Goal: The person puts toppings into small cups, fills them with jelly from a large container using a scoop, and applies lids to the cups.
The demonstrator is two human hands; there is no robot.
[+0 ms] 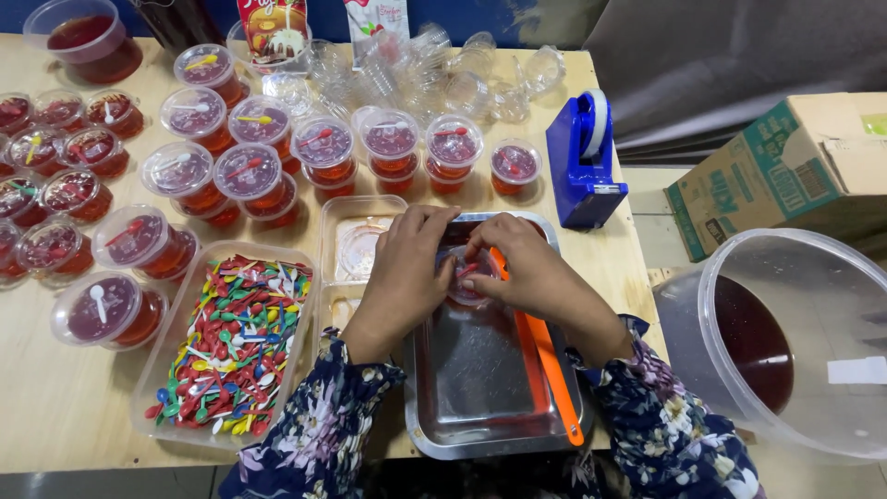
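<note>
- The left hand (pixel 402 268) and the right hand (pixel 522 268) meet over the far end of a steel tray (pixel 480 388), which lies on the wooden worktop (pixel 55 407).
- Between them is a small clear cup (pixel 465 274) with a lid; a small red spoon (pixel 468 270) lies on the lid.
- The fingers of both hands are curled close around the cup and touch its rim, the left from one side and the right from the other. The cup is mostly hidden by them.
- An orange spatula (pixel 545 356) lies in the tray along its right side, and its upper end passes under the right hand.
- Just left of the tray stands a clear box (pixel 152 393) full of small spoons (pixel 231 342) in red, green, blue, yellow and white.
- Behind the box and the tray, many closed cups (pixel 248 174) with red jelly stand in rows, each with a spoon on the lid.
- Empty clear cups (pixel 443 79) lie in a heap at the far edge of the worktop.
- A blue tape dispenser (pixel 582 162) stands near the right edge, behind the tray.
- To the right, off the worktop, there is a big clear tub (pixel 813 370) with dark red liquid, and a cardboard box (pixel 785 166) behind it.
- Both sleeves (pixel 319 430) have a dark flower pattern.
</note>
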